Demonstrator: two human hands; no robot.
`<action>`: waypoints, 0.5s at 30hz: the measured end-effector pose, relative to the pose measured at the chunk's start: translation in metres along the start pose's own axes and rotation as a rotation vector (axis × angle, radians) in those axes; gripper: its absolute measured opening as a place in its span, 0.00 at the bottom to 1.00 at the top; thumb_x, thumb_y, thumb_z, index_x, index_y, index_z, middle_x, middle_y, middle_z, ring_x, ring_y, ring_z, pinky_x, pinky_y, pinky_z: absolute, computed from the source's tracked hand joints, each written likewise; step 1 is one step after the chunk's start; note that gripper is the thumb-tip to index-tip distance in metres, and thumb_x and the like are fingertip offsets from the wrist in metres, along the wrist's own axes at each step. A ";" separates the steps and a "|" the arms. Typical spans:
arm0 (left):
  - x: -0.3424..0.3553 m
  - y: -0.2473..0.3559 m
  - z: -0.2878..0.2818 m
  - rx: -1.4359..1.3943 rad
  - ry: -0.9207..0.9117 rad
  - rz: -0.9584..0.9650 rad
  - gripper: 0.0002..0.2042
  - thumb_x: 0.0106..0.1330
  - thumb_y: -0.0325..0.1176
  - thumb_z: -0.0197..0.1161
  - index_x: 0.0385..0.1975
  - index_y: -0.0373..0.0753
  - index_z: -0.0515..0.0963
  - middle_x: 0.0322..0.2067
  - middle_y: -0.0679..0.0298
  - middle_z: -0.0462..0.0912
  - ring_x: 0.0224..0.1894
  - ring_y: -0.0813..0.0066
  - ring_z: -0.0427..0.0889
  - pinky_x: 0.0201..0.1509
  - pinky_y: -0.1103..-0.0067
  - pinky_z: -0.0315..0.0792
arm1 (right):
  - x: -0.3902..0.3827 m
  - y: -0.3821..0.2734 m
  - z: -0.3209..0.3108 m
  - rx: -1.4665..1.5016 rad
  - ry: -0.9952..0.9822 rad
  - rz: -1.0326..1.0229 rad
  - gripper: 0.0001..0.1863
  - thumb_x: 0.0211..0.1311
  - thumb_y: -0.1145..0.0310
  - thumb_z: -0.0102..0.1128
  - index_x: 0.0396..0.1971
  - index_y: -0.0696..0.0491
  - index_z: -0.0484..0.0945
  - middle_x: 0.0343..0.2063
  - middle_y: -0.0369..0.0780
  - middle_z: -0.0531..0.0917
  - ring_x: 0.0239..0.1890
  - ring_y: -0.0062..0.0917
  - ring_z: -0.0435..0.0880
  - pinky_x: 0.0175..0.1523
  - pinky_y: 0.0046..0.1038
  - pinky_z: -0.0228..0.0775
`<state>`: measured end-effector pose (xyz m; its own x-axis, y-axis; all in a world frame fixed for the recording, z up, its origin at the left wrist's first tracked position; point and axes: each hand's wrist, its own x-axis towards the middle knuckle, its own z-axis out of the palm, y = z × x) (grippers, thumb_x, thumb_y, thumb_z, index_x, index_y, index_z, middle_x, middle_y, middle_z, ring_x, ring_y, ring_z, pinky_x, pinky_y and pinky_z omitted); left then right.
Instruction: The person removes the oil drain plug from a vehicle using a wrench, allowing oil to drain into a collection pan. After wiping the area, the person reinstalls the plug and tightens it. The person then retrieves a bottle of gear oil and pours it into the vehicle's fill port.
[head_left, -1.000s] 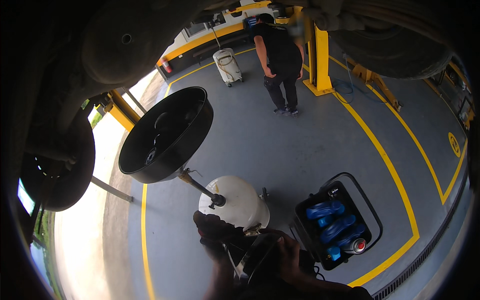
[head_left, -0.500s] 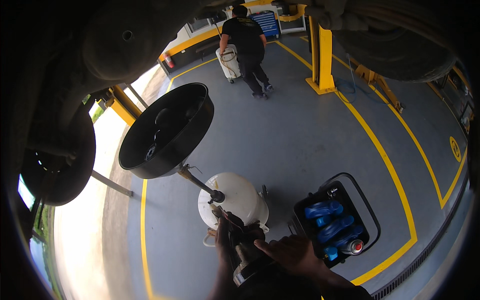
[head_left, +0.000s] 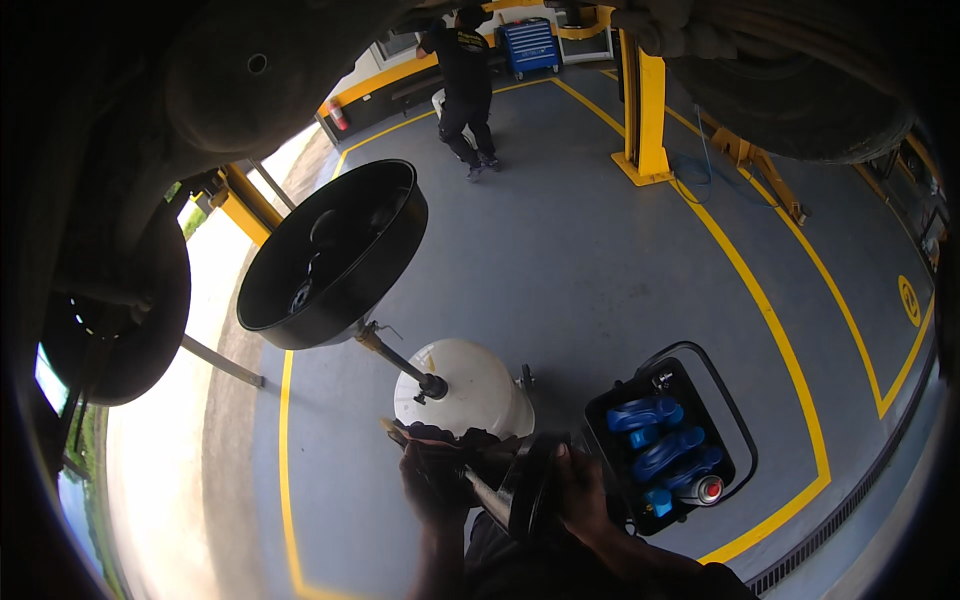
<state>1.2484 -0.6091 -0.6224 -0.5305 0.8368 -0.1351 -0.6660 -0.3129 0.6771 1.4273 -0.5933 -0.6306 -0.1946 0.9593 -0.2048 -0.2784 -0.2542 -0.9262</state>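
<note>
Low in the picture, my left hand (head_left: 437,492) is closed round a dark bundle (head_left: 450,440) with a reddish edge and a pale tip; shadow hides its kind. My right hand (head_left: 582,492) grips the side of a black round-ended object (head_left: 530,488), thumb on its rim. A dull metallic bar (head_left: 486,492) runs between the hands, against the black object. Just beyond them stands a white oil drainer tank (head_left: 470,385). On its slanting pipe (head_left: 392,355) sits a wide black drain pan (head_left: 345,290), tilted up to the left, with small dark items inside.
Overhead hangs a vehicle's dark underside (head_left: 215,95), with wheels at both sides. At my right is a black handled bin (head_left: 600,420) holding blue bottles and a spray can (head_left: 707,489). Yellow lift posts (head_left: 645,120), a blue tool cabinet (head_left: 530,48) and another person (head_left: 465,80) are farther off.
My hands have turned the black object so its round end faces right, and my right hand has moved onto its side. The other person has walked farther off to the left with the white wheeled unit.
</note>
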 end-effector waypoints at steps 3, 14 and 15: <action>0.010 0.000 -0.035 0.226 -0.059 -0.129 0.18 0.76 0.45 0.50 0.51 0.36 0.74 0.40 0.64 0.81 0.40 0.71 0.80 0.51 0.75 0.73 | 0.001 -0.019 -0.009 -0.250 -0.077 -0.335 0.19 0.75 0.61 0.53 0.54 0.60 0.80 0.34 0.42 0.87 0.34 0.19 0.84 0.40 0.22 0.75; 0.034 0.001 -0.075 0.133 -0.049 -0.245 0.23 0.73 0.54 0.57 0.52 0.39 0.74 0.40 0.62 0.79 0.38 0.66 0.81 0.42 0.68 0.80 | -0.002 -0.009 -0.026 -1.000 -0.309 -1.106 0.26 0.54 0.73 0.64 0.57 0.49 0.80 0.29 0.32 0.85 0.27 0.21 0.84 0.32 0.25 0.78; 0.028 0.002 -0.054 0.231 0.109 -0.262 0.21 0.73 0.53 0.58 0.48 0.39 0.77 0.34 0.62 0.80 0.35 0.69 0.81 0.39 0.71 0.79 | -0.002 -0.014 -0.026 -1.014 -0.303 -1.156 0.24 0.54 0.74 0.65 0.54 0.48 0.82 0.30 0.31 0.86 0.26 0.20 0.85 0.31 0.25 0.77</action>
<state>1.2039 -0.6103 -0.6640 -0.4187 0.8182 -0.3939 -0.6577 0.0259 0.7528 1.4561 -0.5884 -0.6251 -0.5401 0.4768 0.6935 0.2955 0.8790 -0.3742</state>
